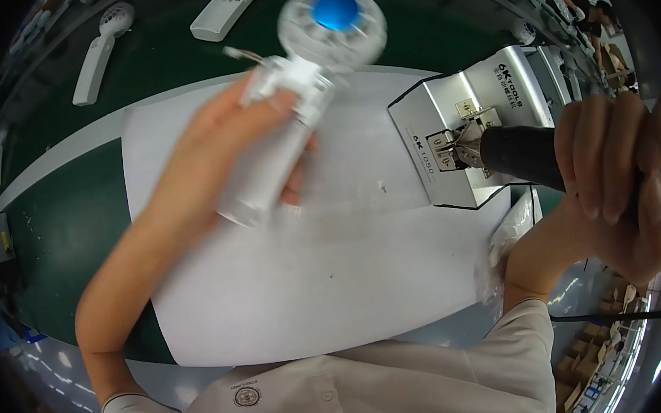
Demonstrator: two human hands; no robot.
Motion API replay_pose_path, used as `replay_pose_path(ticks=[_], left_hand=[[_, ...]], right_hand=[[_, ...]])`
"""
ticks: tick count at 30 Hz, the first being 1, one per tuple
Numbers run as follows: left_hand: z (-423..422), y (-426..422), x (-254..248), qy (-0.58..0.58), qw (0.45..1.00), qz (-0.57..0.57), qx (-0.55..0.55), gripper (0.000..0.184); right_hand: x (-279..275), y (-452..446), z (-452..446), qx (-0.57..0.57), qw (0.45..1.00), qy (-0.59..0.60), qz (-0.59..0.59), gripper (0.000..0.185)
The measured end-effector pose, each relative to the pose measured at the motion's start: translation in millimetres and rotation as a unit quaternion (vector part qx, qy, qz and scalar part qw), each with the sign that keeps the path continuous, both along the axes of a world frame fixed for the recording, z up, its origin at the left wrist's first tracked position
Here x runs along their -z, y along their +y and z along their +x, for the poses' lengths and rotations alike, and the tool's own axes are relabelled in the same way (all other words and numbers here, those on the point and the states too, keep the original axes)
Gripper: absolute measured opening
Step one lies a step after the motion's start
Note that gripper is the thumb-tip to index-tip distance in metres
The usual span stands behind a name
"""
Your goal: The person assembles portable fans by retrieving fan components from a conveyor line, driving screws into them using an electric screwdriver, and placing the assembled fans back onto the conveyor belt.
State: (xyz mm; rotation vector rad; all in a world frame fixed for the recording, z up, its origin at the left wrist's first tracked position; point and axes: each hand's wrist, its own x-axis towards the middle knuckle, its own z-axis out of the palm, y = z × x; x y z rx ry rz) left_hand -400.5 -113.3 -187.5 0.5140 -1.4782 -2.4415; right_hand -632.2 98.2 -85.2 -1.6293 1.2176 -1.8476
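My left hand [243, 132] is wrapped round the body of a white handheld fan [272, 160], blurred by motion. The fan's round head has a blue centre [336, 12] and points away from me. A short cable end sticks out beside its neck. On the right, my right hand [615, 168] grips a black electric screwdriver [521, 156]. Its front end reaches the pick-up point of a silver screw feeder [424, 110] marked 6K 1050; whether a screw is on the bit I cannot tell.
A white sheet [315, 301] covers the middle of the green bench [60, 228]. Along the far side lie another white fan [101, 57] and a white fan housing [226, 11]. A clear plastic bag [515, 231] lies near my right forearm. Cartons and a person are at the far right.
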Motion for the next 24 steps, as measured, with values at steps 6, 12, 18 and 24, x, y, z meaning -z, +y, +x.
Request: replay_pose_path(ticks=[6,12,18,24], left_hand=[[-12.3,40.2,19.9,-0.001,0.992,0.07,0.105,0.029],[-9.7,49.0,31.7,-0.036,0.992,-0.015,0.12,0.029],[-11.0,48.9,39.5,-0.023,0.983,-0.134,0.126,0.03],[-16.5,48.6,40.4,-0.03,0.984,-0.129,0.121,0.031]], right_hand=[[-3.9,-12.2,-5.7,-0.03,0.999,-0.017,0.024,0.021],[9.3,-24.1,17.5,-0.253,0.967,0.01,-0.026,0.023],[12.7,-34.8,27.3,-0.295,0.955,0.041,-0.003,0.025],[14.0,-30.7,34.7,-0.259,0.964,0.049,0.022,0.027]])
